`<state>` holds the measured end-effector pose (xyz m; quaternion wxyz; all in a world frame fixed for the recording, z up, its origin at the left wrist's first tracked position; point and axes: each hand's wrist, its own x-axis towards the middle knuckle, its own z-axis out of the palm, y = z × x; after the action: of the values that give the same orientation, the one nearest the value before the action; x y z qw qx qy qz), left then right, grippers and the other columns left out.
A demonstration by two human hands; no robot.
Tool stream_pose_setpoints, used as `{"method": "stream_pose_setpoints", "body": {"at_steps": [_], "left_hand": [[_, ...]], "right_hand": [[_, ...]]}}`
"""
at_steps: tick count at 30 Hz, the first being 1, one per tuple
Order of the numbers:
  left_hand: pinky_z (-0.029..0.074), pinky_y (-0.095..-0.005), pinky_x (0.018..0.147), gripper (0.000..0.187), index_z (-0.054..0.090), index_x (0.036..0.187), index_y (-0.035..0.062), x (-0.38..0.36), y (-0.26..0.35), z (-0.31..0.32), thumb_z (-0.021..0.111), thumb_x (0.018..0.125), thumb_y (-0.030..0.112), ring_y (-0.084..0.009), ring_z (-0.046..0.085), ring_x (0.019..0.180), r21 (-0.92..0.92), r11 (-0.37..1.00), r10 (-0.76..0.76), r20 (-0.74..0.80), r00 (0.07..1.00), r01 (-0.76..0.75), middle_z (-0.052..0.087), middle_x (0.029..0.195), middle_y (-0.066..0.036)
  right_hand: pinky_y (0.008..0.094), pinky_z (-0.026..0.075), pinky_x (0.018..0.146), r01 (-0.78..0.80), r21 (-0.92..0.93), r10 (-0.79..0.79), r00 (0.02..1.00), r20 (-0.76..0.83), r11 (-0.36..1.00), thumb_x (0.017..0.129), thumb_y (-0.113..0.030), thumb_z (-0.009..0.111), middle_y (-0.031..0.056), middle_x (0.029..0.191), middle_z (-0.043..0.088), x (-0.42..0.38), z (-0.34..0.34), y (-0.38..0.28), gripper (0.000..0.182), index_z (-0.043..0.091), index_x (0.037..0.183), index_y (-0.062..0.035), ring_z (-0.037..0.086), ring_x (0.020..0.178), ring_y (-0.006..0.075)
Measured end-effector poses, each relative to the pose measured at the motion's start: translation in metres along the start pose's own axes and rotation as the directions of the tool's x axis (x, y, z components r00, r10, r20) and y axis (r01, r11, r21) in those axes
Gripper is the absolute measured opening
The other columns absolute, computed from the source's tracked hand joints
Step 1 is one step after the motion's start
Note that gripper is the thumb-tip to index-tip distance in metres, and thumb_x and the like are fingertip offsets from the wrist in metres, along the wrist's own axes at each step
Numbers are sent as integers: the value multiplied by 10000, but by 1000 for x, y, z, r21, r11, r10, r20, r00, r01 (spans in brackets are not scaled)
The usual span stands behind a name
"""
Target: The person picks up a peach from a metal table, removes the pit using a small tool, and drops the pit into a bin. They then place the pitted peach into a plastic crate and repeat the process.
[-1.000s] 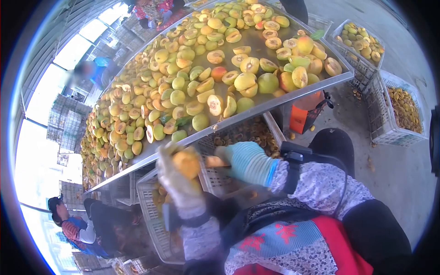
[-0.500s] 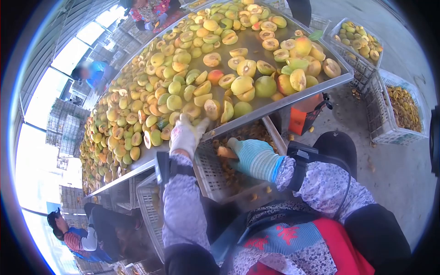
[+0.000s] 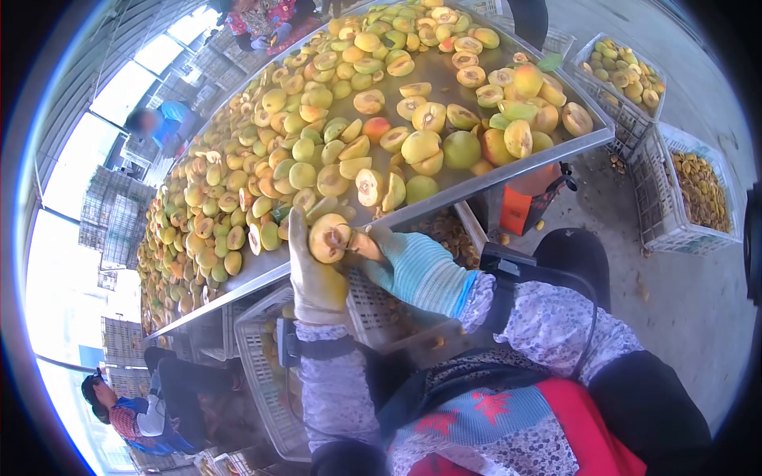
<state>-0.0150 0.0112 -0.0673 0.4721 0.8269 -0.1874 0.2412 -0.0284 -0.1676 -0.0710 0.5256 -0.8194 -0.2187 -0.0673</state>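
My left hand [image 3: 316,282], in a pale glove, is closed around a peach half [image 3: 324,236], its cut face with the pit turned up toward me. In my right hand [image 3: 425,268], under a blue striped glove, is a small pitting tool with a wooden handle [image 3: 363,245]. Its thin metal end meets the cut face at the pit. Both hands are together just over the near rim of the metal table [image 3: 484,186], where many halved peaches [image 3: 421,149] lie. Beneath them is a plastic crate [image 3: 371,313] containing brownish pits, partly covered by my right hand.
An orange container [image 3: 520,208] stands under the table's right side. Farther right are a crate of pits [image 3: 663,190] and a crate of peaches [image 3: 591,87]. Another crate [image 3: 258,373] sits by my left forearm. Several people are around the table, one seated at lower left [image 3: 147,416].
My left hand has come back from the pile with a peach half. My right hand has moved up and left from the crate, bringing the tool to the fruit.
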Motion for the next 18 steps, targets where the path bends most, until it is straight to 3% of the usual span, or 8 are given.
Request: {"method": "stream_pose_setpoints", "body": {"at_steps": [3, 5, 6, 8, 9, 11, 14, 18], "left_hand": [[548, -353, 925, 885, 224, 1527, 78, -6, -6, 13, 628, 784, -184, -271, 594, 1130, -371, 904, -265, -89, 960, 215, 493, 1355, -195], [537, -414, 913, 583, 291, 1447, 33, -1, -1, 16, 464, 1030, 402, -319, 639, 1047, -671, 661, -518, -86, 851, 334, 603, 1210, -196], [537, -414, 913, 583, 291, 1447, 33, 3, 12, 15, 464, 1030, 402, -319, 639, 1047, -675, 659, -519, -87, 850, 333, 603, 1210, -196], [568, -397, 858, 508, 295, 1448, 13, 11, 38, 9, 458, 1048, 281, -309, 661, 958, -858, 321, -597, 145, 789, 400, 604, 1177, -218], [568, -397, 858, 508, 295, 1448, 13, 9, 36, 13, 458, 1048, 281, -309, 661, 958, -859, 318, -598, 145, 788, 400, 604, 1177, -218], [574, -416, 824, 584, 345, 1383, -14, 5, 31, 22, 316, 1063, 473, -323, 671, 881, -665, 668, -506, -77, 859, 333, 630, 1093, -216], [576, -417, 818, 551, 360, 1372, -11, 8, 29, 19, 359, 1063, 444, -304, 673, 884, -783, 498, -610, -11, 792, 372, 626, 1110, -205], [580, -381, 787, 480, 400, 1343, -23, 0, 22, 23, 437, 1053, 358, -280, 679, 874, -733, 578, -559, -33, 829, 360, 644, 1080, -194]], "right_hand": [[522, 516, 687, -82, -39, 85, 993, 76, 996, 926, -339, 583, 206, 837, 674, 1, 1, -5, 323, 563, 1115, -78, 657, 775, 414], [523, 519, 681, -83, -42, 86, 993, 76, 996, 932, -352, 563, 206, 834, 675, 1, 0, -5, 348, 548, 1148, -79, 660, 782, 411], [523, 519, 681, -83, -46, 86, 993, 79, 996, 932, -352, 563, 206, 834, 675, 0, -1, -5, 348, 548, 1148, -79, 660, 782, 411], [521, 523, 677, -95, -90, 105, 988, 117, 991, 930, -342, 563, 203, 837, 677, -1, -1, -7, 366, 526, 1179, -77, 665, 784, 406], [521, 523, 677, -96, -91, 106, 987, 119, 991, 930, -342, 563, 203, 837, 677, -1, -2, -8, 366, 526, 1179, -77, 665, 784, 406], [514, 526, 690, -102, -111, 118, 981, 153, 989, 928, -332, 564, 199, 855, 681, -1, -3, -9, 404, 506, 1236, -77, 668, 795, 403], [519, 527, 692, -86, -149, 112, 979, 172, 985, 920, -330, 573, 199, 869, 685, -2, 0, -4, 428, 512, 1263, -81, 669, 799, 409], [518, 531, 709, -145, -69, 156, 967, 203, 987, 918, -333, 576, 195, 884, 691, -5, 16, 4, 432, 529, 1268, -83, 670, 817, 413]]}}
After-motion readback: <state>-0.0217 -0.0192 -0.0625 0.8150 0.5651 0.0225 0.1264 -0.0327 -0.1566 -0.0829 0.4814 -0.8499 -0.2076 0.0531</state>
